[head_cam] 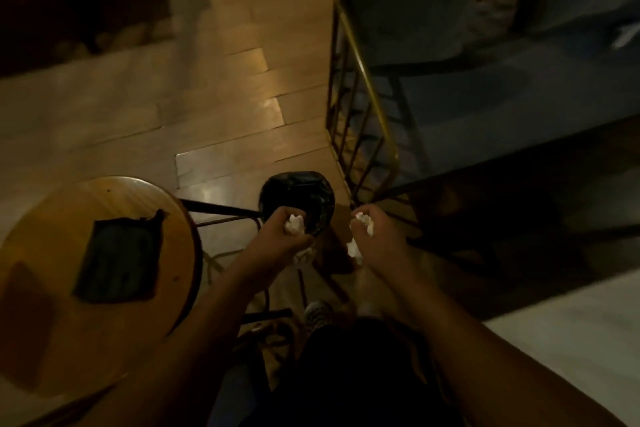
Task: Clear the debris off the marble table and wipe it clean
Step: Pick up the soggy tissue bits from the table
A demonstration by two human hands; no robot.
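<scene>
1. Plank floor [242,107]: glossy wood in long boards, fills the upper left and centre of the frame. Dim light, blurred.
2. Round table [114,208], lower left: smooth amber wooden top, dark rim, thin dark metal legs beneath.
3. Railing [367,87], upper centre to right of centre: brass-coloured top bar over dark bars, runs diagonally down the frame.
4. Dark sheet [119,260] lies flat on the round table: rectangular, matte, one ragged corner. Material unclear.
5. Bin [298,191], centre: round mouth, lined with shiny, crinkled black plastic.
6. Left hand [280,236], centre: fingers curled tight round a left tissue wad [294,224], overlapping the bin's near rim in the picture.
7. Right hand [377,239], just right of the bin: fingers curled round a right tissue wad [363,224].
8. Both wads: white, crumpled, soft-edged paper. Each pokes out above and below its fist, so the long axis runs roughly up-down in the frame, upper end toward the bin.
</scene>
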